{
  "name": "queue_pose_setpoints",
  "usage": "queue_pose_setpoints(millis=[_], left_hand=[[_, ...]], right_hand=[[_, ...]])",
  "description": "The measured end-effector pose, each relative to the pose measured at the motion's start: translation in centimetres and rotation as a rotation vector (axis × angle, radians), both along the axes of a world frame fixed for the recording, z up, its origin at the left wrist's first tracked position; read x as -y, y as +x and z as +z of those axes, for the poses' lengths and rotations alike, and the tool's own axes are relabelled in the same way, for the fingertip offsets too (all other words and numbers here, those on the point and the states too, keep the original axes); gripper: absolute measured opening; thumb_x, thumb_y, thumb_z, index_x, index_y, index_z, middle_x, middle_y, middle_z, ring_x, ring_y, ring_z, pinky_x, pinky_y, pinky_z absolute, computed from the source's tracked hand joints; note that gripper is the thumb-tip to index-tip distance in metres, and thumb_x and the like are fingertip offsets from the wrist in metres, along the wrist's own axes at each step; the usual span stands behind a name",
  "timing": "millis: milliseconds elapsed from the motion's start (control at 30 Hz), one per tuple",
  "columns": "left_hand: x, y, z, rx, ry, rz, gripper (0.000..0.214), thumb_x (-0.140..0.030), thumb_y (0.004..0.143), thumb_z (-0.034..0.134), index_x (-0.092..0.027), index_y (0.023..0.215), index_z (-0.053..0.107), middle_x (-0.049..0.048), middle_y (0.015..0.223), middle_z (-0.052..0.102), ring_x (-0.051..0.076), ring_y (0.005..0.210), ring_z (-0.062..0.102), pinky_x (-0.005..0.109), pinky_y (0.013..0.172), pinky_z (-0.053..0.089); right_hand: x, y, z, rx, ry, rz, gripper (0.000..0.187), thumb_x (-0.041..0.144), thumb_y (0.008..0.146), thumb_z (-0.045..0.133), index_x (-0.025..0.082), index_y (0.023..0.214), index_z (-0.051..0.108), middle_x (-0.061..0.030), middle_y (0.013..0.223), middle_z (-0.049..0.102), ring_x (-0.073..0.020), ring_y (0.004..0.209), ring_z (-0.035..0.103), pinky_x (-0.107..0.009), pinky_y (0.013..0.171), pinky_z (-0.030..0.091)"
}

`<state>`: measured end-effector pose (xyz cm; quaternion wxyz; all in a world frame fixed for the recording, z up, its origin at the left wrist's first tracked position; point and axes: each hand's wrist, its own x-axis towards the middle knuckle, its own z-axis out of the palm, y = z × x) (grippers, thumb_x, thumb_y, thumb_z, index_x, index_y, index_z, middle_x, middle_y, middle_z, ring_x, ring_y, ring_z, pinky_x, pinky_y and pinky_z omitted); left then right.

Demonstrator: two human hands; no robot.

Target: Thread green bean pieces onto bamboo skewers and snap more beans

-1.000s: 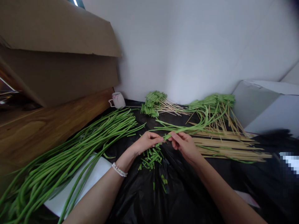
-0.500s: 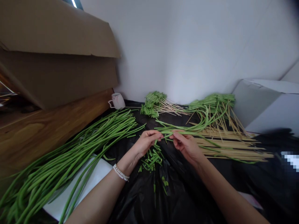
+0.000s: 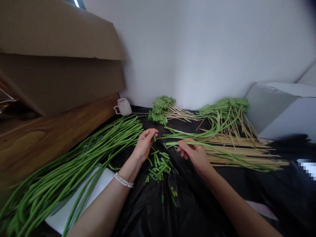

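Two bare hands work near the center of the frame over a black plastic sheet [image 3: 197, 210]. The right hand [image 3: 191, 151], just right of center, has its thumb and fingers clamped on a long green stalk [image 3: 214, 147]. One end of the stalk juts out left of the fingertips, toward the other hand; the rest runs behind the hand and off to the lower right, across a spread of thin wooden sticks [image 3: 247, 153].

The left hand [image 3: 145, 143], left of center, is apart from the stalk, its thumb and fingers pinched together on a short green piece [image 3: 154, 138] at the fingertips, mostly hidden. Just below and between the hands lies a pile of short cut pieces [image 3: 159, 167]. Several more stalks [image 3: 197, 135] lie above the right hand, curving up toward the right.

A big heap of long stalks [image 3: 81, 158] fills the lower left, beside the left forearm and partly over a white sheet [image 3: 103, 179]. Near the wall, a green bundle on sticks [image 3: 161, 108] sits above center, with a mug [image 3: 124, 107] to its left.
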<state>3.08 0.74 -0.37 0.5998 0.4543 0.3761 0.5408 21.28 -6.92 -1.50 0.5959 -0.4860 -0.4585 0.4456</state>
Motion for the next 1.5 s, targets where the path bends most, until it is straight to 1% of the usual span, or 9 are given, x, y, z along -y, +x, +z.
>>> queue_pose_setpoints(millis=[100,300,567,800,1067,1200,1300,1400,1500], left_hand=[[1.1,0.8,0.0,-0.131,0.048,-0.182,0.031,-0.046,0.079,0.065,-0.016,0.080,0.058,-0.0004,0.073,0.060,0.009,0.065,0.054,0.021,0.063,0.044],[3.2,2.4,-0.3,-0.387,0.185,-0.451,0.035,-0.052,0.086,0.053,-0.017,0.086,0.051,-0.0031,0.065,0.055,0.007,0.050,0.047,0.020,0.047,0.033],[3.0,1.4,0.5,-0.281,-0.039,-0.627,0.035,-0.051,0.084,0.057,-0.016,0.085,0.053,-0.0044,0.060,0.049,0.004,0.044,0.034,0.018,0.042,0.021],[3.6,1.3,1.0,-0.310,-0.006,-0.769,0.032,-0.045,0.087,0.051,-0.014,0.091,0.059,-0.0049,0.057,0.043,0.005,0.042,0.025,0.021,0.040,0.014],[3.2,1.3,0.7,-0.498,0.035,-0.728,0.015,-0.026,0.079,0.043,-0.016,0.078,0.054,-0.0040,0.059,0.045,0.008,0.047,0.032,0.023,0.044,0.023],[3.0,1.5,0.3,-0.745,0.196,-0.493,0.017,-0.027,0.081,0.041,-0.018,0.069,0.047,-0.0042,0.060,0.043,0.010,0.054,0.036,0.023,0.051,0.028],[2.5,1.6,-0.3,-0.834,0.278,-0.273,0.018,-0.025,0.080,0.040,-0.018,0.064,0.043,-0.0041,0.060,0.042,0.011,0.057,0.037,0.024,0.053,0.028],[2.0,1.7,-0.9,-0.753,0.216,-0.168,0.015,-0.022,0.077,0.040,-0.018,0.063,0.044,-0.0043,0.058,0.041,0.010,0.055,0.036,0.023,0.051,0.026],[2.1,2.1,-1.3,-0.490,0.026,-0.182,0.013,-0.023,0.074,0.042,-0.018,0.062,0.041,-0.0064,0.053,0.034,0.008,0.047,0.027,0.022,0.045,0.019]], right_hand=[[0.0,0.0,0.2,0.054,-0.020,0.038,0.035,0.052,0.073,0.067,0.019,0.065,0.061,0.0003,0.056,0.061,-0.0088,0.044,0.048,-0.021,0.040,0.034],[0.1,-0.1,0.1,0.161,-0.065,0.106,0.038,0.052,0.068,0.071,0.019,0.053,0.057,0.0033,0.046,0.052,-0.0077,0.040,0.044,-0.021,0.040,0.034],[-0.3,0.9,0.3,-0.188,-0.056,0.040,0.035,0.050,0.066,0.074,0.019,0.078,0.064,0.0049,0.054,0.055,-0.0059,0.039,0.042,-0.019,0.036,0.029],[-0.2,0.9,0.3,-0.083,-0.008,0.083,0.033,0.048,0.070,0.073,0.018,0.080,0.067,0.0028,0.057,0.058,-0.0062,0.043,0.045,-0.019,0.039,0.034],[-0.1,0.7,0.6,0.059,0.047,0.053,0.032,0.044,0.070,0.071,0.016,0.086,0.070,0.0014,0.060,0.060,-0.0073,0.043,0.047,-0.021,0.040,0.038],[0.2,0.4,0.7,0.190,0.099,0.019,0.029,0.041,0.077,0.065,0.016,0.091,0.071,-0.0007,0.063,0.064,-0.0092,0.045,0.051,-0.022,0.042,0.041],[0.7,-0.2,0.6,0.371,0.214,-0.006,0.025,0.035,0.081,0.061,0.020,0.099,0.072,-0.0040,0.079,0.071,-0.0124,0.057,0.060,-0.026,0.053,0.050],[1.2,-1.0,0.1,0.553,0.396,0.008,0.025,0.026,0.085,0.057,0.024,0.106,0.070,-0.0046,0.100,0.072,-0.0161,0.082,0.067,-0.030,0.077,0.055],[1.3,-1.5,-0.8,0.724,0.555,0.024,0.031,0.021,0.088,0.053,0.024,0.116,0.066,-0.0048,0.108,0.071,-0.0165,0.097,0.066,-0.029,0.088,0.052]])
